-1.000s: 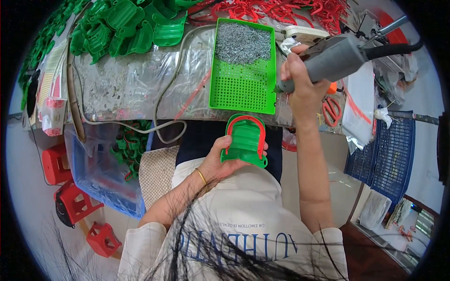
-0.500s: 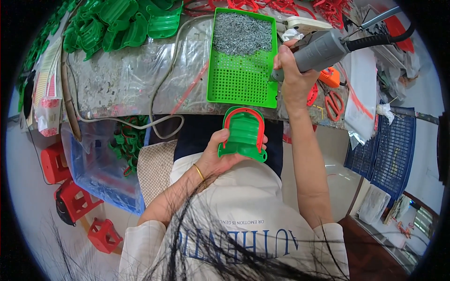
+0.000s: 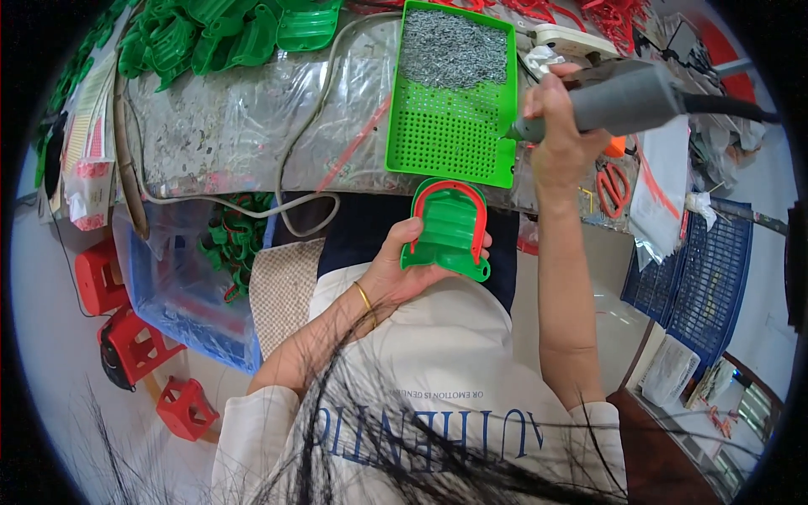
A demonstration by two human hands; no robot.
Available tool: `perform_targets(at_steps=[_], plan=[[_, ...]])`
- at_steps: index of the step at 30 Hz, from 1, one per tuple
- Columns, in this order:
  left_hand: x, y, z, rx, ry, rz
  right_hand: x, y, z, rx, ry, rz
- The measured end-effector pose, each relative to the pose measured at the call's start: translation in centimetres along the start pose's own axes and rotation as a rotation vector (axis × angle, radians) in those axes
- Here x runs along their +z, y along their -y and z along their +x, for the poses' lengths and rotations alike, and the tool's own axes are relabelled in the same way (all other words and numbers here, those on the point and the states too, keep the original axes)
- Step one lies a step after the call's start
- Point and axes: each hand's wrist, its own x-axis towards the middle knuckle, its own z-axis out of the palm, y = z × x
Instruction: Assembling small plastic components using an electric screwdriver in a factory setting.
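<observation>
Left hand (image 3: 402, 268): one
Right hand (image 3: 566, 139): one
Held green part (image 3: 453, 223): one
Red U-shaped strip (image 3: 481, 217) on it: one
Grey handheld tool (image 3: 627, 97): one
Green tray (image 3: 450, 139): one
Small metal pieces (image 3: 453, 52) in it: too many to count
Heaped green parts (image 3: 231, 38) on the worktop (image 3: 227, 126): many, overlapping, exact number unclear
Heaped red pieces (image 3: 619, 21): many, tangled, uncountable
Red stools (image 3: 185, 408): three
Scissors (image 3: 613, 187): one pair
Blue bin (image 3: 181, 324): one
Gold bracelet (image 3: 364, 301): one
White power strip (image 3: 576, 39): one

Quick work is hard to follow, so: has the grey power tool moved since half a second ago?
Yes, rightward: the grey power tool in the right hand reaches farther right of the green tray.
</observation>
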Motion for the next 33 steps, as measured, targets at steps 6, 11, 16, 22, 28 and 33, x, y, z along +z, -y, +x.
perform_targets(at_steps=[6, 11, 16, 22, 28, 33], plan=[[-0.2, 0.0, -0.1, 0.012, 0.004, -0.013, 1.6, 4.0, -1.5, 0.055, 0.019, 0.176], [-0.1, 0.0, -0.3, 0.015, 0.015, -0.019, 2.7, 5.1, -3.3, 0.142, 0.094, 0.094], [-0.4, 0.1, -0.2, 0.028, 0.043, -0.042, 3.4, 4.9, -4.0, 0.145, 0.104, 0.100], [0.6, 0.0, -0.4, 0.032, 0.035, -0.041, 3.4, 4.3, -4.4, 0.145, 0.107, 0.094], [0.5, 0.1, -0.6, 0.024, 0.029, -0.008, 3.3, 4.4, -4.7, 0.119, 0.157, 0.081], [0.7, 0.1, -0.7, 0.018, 0.019, -0.001, 3.3, 5.2, -4.7, 0.089, 0.151, 0.119]])
